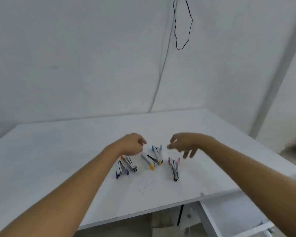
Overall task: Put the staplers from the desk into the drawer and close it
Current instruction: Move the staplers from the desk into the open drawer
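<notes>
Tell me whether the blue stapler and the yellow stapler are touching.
Cannot tell. In the head view, the blue stapler meets the yellow stapler at their near ends with no visible gap, but overlap from this angle could hide one.

A plain office-like room: white desk [58, 151] with staplers [149, 161], bare walls [75, 57], hanging cable [183, 23].
</notes>
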Motion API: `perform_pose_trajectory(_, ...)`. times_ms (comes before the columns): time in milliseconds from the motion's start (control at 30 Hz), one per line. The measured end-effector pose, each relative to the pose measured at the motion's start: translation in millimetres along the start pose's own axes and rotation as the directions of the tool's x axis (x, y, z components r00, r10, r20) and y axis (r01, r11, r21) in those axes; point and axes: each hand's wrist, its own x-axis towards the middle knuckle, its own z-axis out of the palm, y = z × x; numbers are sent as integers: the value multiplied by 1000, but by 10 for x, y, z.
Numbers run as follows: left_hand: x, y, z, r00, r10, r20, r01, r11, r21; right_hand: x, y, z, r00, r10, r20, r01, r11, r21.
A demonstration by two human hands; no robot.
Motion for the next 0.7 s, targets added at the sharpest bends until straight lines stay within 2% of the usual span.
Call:
perform_pose_trajectory(100, 24, -38, 320, 998, -21, 65, 4, 967, 253, 19, 129, 389, 998, 31, -45, -38, 984, -172)
perform_pose_trajectory(167, 68, -59, 546, 998, 2, 60, -21, 946, 324, 39, 245, 703, 992, -7, -130, -26, 967, -255)
perform_pose_trajectory(267, 154, -151, 726, 996, 93, -6, -82, 908, 410, 62, 413, 915, 954, -80, -290, 12, 974, -228)
perform_pose_trajectory(367, 150, -216, 827, 975, 219, -34, -163, 811, 562, -34, 576, 944, 946, -85, -314, 78, 996, -35)
perform_pose_trajectory(433, 110, -232, 854, 962, 267, -49, -188, 784, 591, -167, 683, 882, 952, -35, -303, 120, 956, 267)
perform_pose_trajectory(467, 92, -238, 860, 958, 282, -58, -193, 779, 596, -235, 743, 851, 964, 21, -264, 112, 872, 477)
perform_pose_trajectory(533, 25, -177, 900, 946, 319, -63, -222, 775, 591, -418, 922, 829, 989, 89, -119, 49, 560, 827)
perform_pose_trajectory(567, -16, -133, 904, 933, 352, -81, -249, 789, 561, -504, 1040, 817, 994, 78, -82, 41, 426, 904)
perform_pose_trajectory(600, -59, -65, 904, 923, 372, -100, -277, 821, 499, -584, 1179, 807, 996, 60, -69, 43, 351, 936)
perform_pose_trajectory(633, -118, 43, 914, 917, 382, -114, -307, 859, 409, -678, 1339, 791, 998, 39, -54, 38, 330, 943)
perform_pose_trajectory(700, -242, 296, 939, 922, 366, -127, -340, 922, 188, -861, 1651, 733, 1000, -20, 10, -1, 398, 917)
